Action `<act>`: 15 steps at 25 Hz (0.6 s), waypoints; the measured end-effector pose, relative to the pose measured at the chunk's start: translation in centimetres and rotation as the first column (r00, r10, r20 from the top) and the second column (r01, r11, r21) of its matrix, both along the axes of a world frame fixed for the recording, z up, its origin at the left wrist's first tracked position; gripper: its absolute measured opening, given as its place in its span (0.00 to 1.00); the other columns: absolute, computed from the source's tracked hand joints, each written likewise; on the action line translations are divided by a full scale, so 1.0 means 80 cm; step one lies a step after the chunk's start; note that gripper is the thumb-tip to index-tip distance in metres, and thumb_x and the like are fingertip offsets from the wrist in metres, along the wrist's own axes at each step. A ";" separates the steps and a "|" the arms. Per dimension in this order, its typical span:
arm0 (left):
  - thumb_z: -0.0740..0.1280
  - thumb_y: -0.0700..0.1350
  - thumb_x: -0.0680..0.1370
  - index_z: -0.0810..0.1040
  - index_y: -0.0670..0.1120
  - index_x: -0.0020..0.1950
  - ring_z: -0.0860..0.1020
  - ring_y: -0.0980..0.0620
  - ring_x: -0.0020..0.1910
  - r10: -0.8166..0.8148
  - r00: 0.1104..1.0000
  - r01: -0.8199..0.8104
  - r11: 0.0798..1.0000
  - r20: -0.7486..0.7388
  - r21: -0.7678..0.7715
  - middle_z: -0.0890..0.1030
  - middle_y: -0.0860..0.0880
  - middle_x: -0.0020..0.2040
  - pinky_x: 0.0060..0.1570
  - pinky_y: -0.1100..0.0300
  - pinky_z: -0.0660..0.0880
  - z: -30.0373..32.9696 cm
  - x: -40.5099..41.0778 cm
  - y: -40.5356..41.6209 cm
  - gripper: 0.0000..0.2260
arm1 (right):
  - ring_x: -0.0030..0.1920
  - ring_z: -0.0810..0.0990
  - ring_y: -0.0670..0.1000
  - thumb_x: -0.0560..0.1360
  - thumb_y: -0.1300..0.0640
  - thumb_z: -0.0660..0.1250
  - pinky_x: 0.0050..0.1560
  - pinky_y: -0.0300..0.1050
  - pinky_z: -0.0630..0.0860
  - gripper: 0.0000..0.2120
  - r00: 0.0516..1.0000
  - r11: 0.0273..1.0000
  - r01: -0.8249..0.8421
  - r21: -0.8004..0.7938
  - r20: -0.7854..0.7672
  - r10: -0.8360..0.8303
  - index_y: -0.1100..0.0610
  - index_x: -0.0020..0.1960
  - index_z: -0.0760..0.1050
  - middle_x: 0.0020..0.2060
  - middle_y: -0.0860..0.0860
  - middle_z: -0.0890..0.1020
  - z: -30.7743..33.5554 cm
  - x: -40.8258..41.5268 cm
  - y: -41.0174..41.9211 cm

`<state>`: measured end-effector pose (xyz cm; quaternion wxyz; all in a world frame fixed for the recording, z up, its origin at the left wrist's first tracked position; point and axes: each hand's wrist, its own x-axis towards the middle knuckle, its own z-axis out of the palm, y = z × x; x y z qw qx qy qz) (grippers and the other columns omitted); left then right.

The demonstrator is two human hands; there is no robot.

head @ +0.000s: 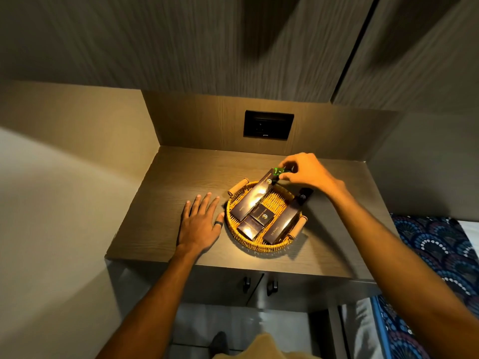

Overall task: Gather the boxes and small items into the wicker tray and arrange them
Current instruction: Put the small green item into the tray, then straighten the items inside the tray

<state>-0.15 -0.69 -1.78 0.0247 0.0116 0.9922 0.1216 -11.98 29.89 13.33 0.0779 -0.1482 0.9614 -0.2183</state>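
A round wicker tray (261, 246) with two wooden handles sits on the wooden shelf. In it lie a long dark box (255, 196) on the left, its far end over the rim, a second long dark box (283, 224) on the right, and two small dark boxes: one in the middle (262, 214) and one in front of it (248, 229). My right hand (309, 173) hovers over the tray's far rim, its fingers pinched on a small green item (280, 171) at the left long box's far end. My left hand (201, 221) lies flat on the shelf, fingers apart, thumb touching the tray's left rim.
The wooden shelf (166, 203) is set in a niche, with a wall on the left and a back panel bearing a black socket plate (268, 124). Below the front edge are cabinet doors with dark handles (259, 285). A patterned blue cloth (435, 255) lies at the right.
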 end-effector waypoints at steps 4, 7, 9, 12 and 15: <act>0.47 0.62 0.86 0.48 0.56 0.86 0.46 0.46 0.86 -0.004 1.000 0.004 1.000 0.013 -0.008 0.49 0.51 0.87 0.84 0.43 0.42 0.002 0.001 0.000 0.28 | 0.55 0.82 0.55 0.71 0.52 0.73 0.53 0.51 0.80 0.16 0.981 0.916 -0.167 0.365 -0.035 0.193 0.54 0.57 0.84 0.52 0.54 0.85 -0.011 0.033 -0.028; 0.47 0.61 0.86 0.48 0.56 0.86 0.46 0.46 0.86 -0.005 1.000 0.005 1.000 0.007 0.003 0.49 0.51 0.87 0.84 0.43 0.42 0.005 0.002 0.002 0.28 | 0.55 0.79 0.57 0.67 0.52 0.72 0.55 0.53 0.78 0.16 0.978 0.848 -0.166 0.504 -0.029 0.208 0.56 0.53 0.83 0.50 0.55 0.84 -0.022 0.036 -0.042; 0.46 0.61 0.86 0.48 0.56 0.86 0.45 0.46 0.86 -0.004 1.000 0.004 1.000 0.014 0.000 0.48 0.51 0.87 0.84 0.43 0.42 0.006 0.004 0.001 0.28 | 0.54 0.79 0.57 0.67 0.51 0.74 0.54 0.52 0.74 0.14 0.978 0.822 -0.167 0.544 -0.016 0.209 0.56 0.50 0.82 0.49 0.55 0.83 -0.030 0.037 -0.045; 0.47 0.61 0.86 0.48 0.56 0.86 0.45 0.46 0.86 -0.041 0.999 0.041 0.999 0.037 -0.016 0.48 0.51 0.87 0.84 0.43 0.42 0.003 0.005 0.000 0.28 | 0.53 0.78 0.57 0.66 0.49 0.74 0.54 0.53 0.73 0.14 0.978 0.807 -0.171 0.565 0.000 0.207 0.55 0.48 0.82 0.49 0.54 0.83 -0.049 0.041 -0.043; 0.47 0.61 0.86 0.49 0.56 0.86 0.45 0.46 0.86 -0.031 0.999 0.032 0.999 0.024 -0.008 0.48 0.50 0.87 0.84 0.43 0.42 0.005 0.000 -0.001 0.28 | 0.53 0.78 0.57 0.66 0.48 0.74 0.55 0.54 0.73 0.16 0.978 0.819 -0.176 0.547 0.002 0.208 0.55 0.50 0.82 0.50 0.54 0.83 -0.054 0.042 -0.044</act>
